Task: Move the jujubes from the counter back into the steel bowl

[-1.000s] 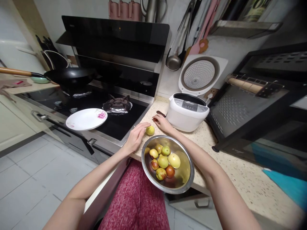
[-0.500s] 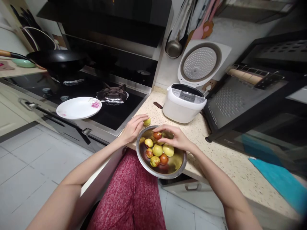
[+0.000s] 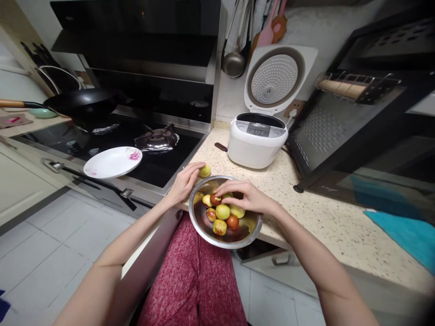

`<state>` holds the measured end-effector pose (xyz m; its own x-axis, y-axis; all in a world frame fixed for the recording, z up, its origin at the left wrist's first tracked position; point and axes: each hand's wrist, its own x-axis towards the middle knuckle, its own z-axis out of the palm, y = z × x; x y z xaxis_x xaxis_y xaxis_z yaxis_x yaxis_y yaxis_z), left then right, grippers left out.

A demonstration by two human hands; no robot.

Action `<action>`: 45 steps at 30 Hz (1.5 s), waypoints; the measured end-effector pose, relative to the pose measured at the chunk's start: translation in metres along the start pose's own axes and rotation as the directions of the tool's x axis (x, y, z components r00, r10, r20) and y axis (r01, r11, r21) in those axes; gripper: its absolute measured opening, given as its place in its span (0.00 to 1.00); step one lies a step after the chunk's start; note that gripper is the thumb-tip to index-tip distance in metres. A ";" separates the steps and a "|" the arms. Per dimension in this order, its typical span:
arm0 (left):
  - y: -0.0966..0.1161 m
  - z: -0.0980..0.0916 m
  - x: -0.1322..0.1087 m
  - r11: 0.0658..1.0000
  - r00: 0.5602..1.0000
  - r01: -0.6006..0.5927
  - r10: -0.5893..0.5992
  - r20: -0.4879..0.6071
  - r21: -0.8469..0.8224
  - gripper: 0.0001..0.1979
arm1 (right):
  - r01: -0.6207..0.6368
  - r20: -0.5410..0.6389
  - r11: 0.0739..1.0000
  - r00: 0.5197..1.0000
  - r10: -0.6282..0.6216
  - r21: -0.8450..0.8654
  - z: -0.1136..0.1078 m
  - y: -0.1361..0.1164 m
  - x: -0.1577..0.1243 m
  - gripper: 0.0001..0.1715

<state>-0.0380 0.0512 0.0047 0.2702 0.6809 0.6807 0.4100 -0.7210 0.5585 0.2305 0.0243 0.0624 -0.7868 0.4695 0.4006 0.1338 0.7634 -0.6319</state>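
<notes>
A steel bowl (image 3: 249, 235) sits at the counter's front edge, partly overhanging it above my knees. Several jujubes lie inside, some yellow-green, others blotched or fully red-brown. My right hand (image 3: 243, 194) reaches in over the bowl's far side, its thumb and fingers closed about a red-brown jujube (image 3: 215, 199) among the others. Beyond the rim to the left, my left hand (image 3: 185, 183) rests on the counter. Its fingertips close against a yellow-green jujube (image 3: 205, 170), whose left side they hide.
A white rice cooker (image 3: 256, 145) stands behind the bowl with its lid up. A small brown-handled tool (image 3: 220, 147) lies beside it. On the left, a floral plate (image 3: 110, 165) overlaps the stove's front edge and a wok (image 3: 84, 102) sits behind. A teal cloth (image 3: 401, 235) lies right.
My right hand has lowered the red-brown jujube and shifted it left, against the other fruit. The left hand stays at its jujube. The whole view has shifted slightly.
</notes>
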 end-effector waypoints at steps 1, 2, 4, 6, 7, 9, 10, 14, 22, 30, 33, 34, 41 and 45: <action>-0.001 0.000 0.000 1.000 1.000 0.001 -0.001 0.000 0.007 0.21 | -0.001 -0.026 1.000 1.000 0.000 -0.003 -0.001 0.001 0.000 0.11; -0.002 0.000 0.001 1.000 1.000 0.003 -0.003 0.004 0.015 0.21 | -0.003 -0.059 1.000 0.998 0.002 -0.011 -0.003 0.003 -0.001 0.10; -0.004 0.001 0.001 0.999 1.000 -0.001 0.000 0.028 0.035 0.20 | -0.016 -0.141 0.999 0.990 0.012 -0.027 -0.005 0.006 -0.001 0.09; -0.007 0.002 0.001 0.998 0.997 -0.006 0.002 0.075 0.057 0.21 | -0.038 -0.227 0.998 0.973 0.028 -0.041 -0.007 0.010 -0.001 0.08; -0.008 0.002 0.002 0.998 0.995 -0.009 0.002 0.103 0.069 0.22 | -0.053 -0.259 0.998 0.965 0.040 -0.044 -0.007 0.011 -0.001 0.09; -0.011 0.002 0.002 0.996 0.987 -0.015 0.001 0.164 0.085 0.24 | -0.082 -0.285 0.996 0.956 0.067 -0.038 -0.006 0.014 -0.001 0.10; -0.013 0.002 0.002 0.996 0.981 -0.016 -0.001 0.193 0.086 0.25 | -0.095 -0.277 0.995 0.957 0.082 -0.032 -0.005 0.016 -0.001 0.11; -0.021 0.003 0.001 0.998 0.955 -0.024 0.006 0.296 0.058 0.28 | -0.124 -0.210 0.992 0.971 0.117 -0.018 -0.004 0.019 0.000 0.13; -0.018 0.012 0.008 0.993 0.952 0.026 -0.059 0.301 0.113 0.22 | -0.105 -0.143 0.994 0.984 0.107 0.020 -0.004 0.023 -0.001 0.11; -0.011 0.006 0.009 0.998 0.993 0.055 -0.057 0.105 0.022 0.16 | -0.068 -0.125 0.995 0.989 0.076 0.068 -0.003 0.024 -0.001 0.10; -0.006 0.001 0.006 0.993 0.998 0.070 -0.069 0.011 -0.095 0.18 | -0.065 -0.121 0.996 0.990 0.071 0.056 -0.004 0.024 -0.001 0.10; -0.005 0.000 0.004 0.989 0.998 0.055 -0.057 -0.010 -0.139 0.19 | -0.066 -0.123 0.997 0.990 0.071 0.051 -0.004 0.024 -0.001 0.10; -0.004 -0.006 0.000 0.914 0.968 -0.229 0.250 0.019 -0.335 0.20 | -0.109 -0.129 0.993 0.985 0.114 0.041 -0.005 0.019 0.000 0.11; -0.003 -0.011 -0.001 0.901 0.942 -0.260 0.315 0.113 -0.347 0.20 | -0.105 -0.138 0.994 0.984 0.110 0.042 -0.004 0.020 -0.001 0.11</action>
<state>-0.0494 0.0516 0.0079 0.4824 0.4288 0.7638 -0.0029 -0.8712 0.4910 0.2368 0.0414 0.0520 -0.6764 0.6075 0.4164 0.1908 0.6906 -0.6976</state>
